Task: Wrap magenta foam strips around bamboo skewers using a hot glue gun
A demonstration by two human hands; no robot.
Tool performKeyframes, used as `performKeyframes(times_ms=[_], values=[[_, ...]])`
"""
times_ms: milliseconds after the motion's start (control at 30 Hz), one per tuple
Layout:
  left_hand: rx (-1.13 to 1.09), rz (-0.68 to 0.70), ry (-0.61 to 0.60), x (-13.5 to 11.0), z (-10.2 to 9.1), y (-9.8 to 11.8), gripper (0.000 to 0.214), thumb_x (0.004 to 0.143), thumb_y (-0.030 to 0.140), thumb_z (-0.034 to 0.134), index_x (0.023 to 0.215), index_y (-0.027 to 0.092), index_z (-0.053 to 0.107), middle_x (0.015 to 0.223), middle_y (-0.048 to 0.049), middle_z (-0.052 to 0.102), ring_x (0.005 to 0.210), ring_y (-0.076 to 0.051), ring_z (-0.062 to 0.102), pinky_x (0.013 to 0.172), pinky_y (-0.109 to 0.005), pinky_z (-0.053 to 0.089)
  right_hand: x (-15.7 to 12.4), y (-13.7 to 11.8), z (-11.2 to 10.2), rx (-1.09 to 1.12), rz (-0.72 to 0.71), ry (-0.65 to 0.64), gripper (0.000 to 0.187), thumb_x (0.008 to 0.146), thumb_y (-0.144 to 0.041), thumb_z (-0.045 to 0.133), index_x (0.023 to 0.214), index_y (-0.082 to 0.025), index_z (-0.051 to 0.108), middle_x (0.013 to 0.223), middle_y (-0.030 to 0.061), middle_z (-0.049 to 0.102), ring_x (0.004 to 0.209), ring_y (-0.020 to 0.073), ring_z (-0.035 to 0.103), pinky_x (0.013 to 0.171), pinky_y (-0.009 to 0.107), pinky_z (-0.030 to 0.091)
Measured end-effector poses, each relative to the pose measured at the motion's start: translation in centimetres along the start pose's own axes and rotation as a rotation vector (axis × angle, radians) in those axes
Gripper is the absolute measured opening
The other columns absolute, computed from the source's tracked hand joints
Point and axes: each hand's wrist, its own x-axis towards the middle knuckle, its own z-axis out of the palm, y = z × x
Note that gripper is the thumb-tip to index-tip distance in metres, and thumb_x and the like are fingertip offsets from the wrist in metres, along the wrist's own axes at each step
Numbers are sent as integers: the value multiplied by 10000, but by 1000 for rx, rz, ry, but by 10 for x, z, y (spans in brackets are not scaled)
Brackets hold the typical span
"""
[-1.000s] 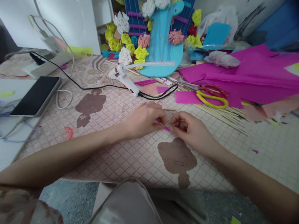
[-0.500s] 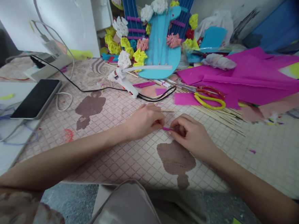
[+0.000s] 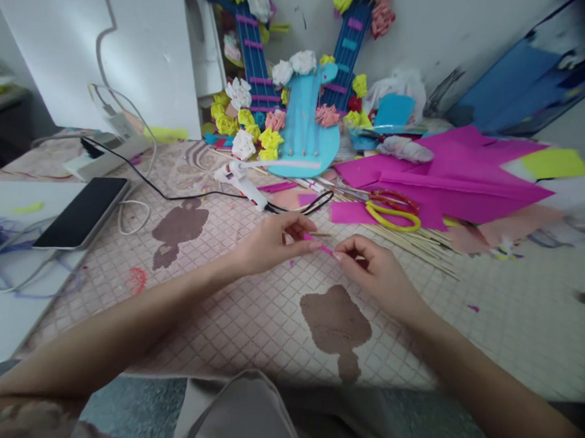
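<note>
Between my two hands, just above the patterned tablecloth [image 3: 219,317], runs a thin magenta strip [image 3: 326,250]. Its left end is pinched in the thumb and fingers of my left hand [image 3: 277,242]. My right hand [image 3: 373,267] grips the other end between thumb and index finger, the remaining fingers curled. Whether the strip is rolled paper or a wrapped stick is too small to tell. A thin wooden stick [image 3: 321,234] shows just beyond my left fingertips. Behind my left hand lies a white glue gun [image 3: 246,187] with a clear glue stick in it.
Scissors [image 3: 395,218] with yellow and red handles lie over wooden skewers [image 3: 419,247] and magenta paper [image 3: 450,174]. At the back stand a light-blue guitar-shaped cutout [image 3: 310,124] and crumpled paper flowers [image 3: 238,92]. A phone [image 3: 82,212] and power strip [image 3: 112,151] sit left.
The camera view has tilted up and turned slightly right. My left fingers have shifted and loosened their curl, and more of the magenta strip shows between my hands.
</note>
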Motion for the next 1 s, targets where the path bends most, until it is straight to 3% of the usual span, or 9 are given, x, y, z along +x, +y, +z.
performKeyframes(times_ms=[133,267,433,533,600,767,867,1000], values=[[-527,-193,-93,1,11,3,291,669,249,769,861,119,593,813,-32,642,753,-126,601,715,-267,460,-1,0,4,412,187,-21,202,862,-380,576,779,-196,559,630,-47,429,533,93,353,475,236,275],[-616,-185,34,1,29,8,241,691,288,758,760,114,606,748,-15,620,720,-110,572,713,-255,431,-5,-2,14,754,311,-20,283,790,-424,670,712,-182,545,636,-50,400,511,73,276,427,220,190],[-648,-206,124,-1,40,13,240,679,299,758,728,120,605,692,9,593,642,-85,516,631,-225,391,-9,-3,22,932,338,-54,301,773,-433,690,706,-174,552,636,-46,403,501,67,262,415,214,166],[-603,-234,129,-1,41,15,235,701,316,729,716,120,599,671,15,568,604,-73,472,579,-213,359,-13,0,20,874,301,-71,304,828,-447,629,714,-183,533,638,-47,405,491,68,290,420,219,192],[-563,-242,96,-1,41,15,238,714,331,705,712,122,592,665,13,562,601,-78,473,573,-218,360,-17,2,15,724,220,-20,277,875,-448,569,765,-194,544,646,-48,411,506,77,333,447,224,253],[-254,-135,61,-4,45,21,135,730,248,643,699,134,576,632,17,555,575,-88,470,553,-228,362,-25,5,0,444,32,97,213,840,-385,636,957,-222,566,892,5,554,749,135,512,631,262,411],[-52,-44,69,-9,49,29,31,734,167,592,712,145,592,651,14,583,609,-97,499,583,-230,376,-26,0,-3,394,-38,110,158,841,-342,636,918,-220,570,877,8,566,781,154,530,679,289,429],[51,8,95,-11,49,36,26,735,156,592,711,153,601,676,13,598,649,-99,516,628,-228,382,-26,-8,-7,222,-167,238,92,877,-255,571,798,-210,584,772,0,556,739,147,518,669,288,416]])
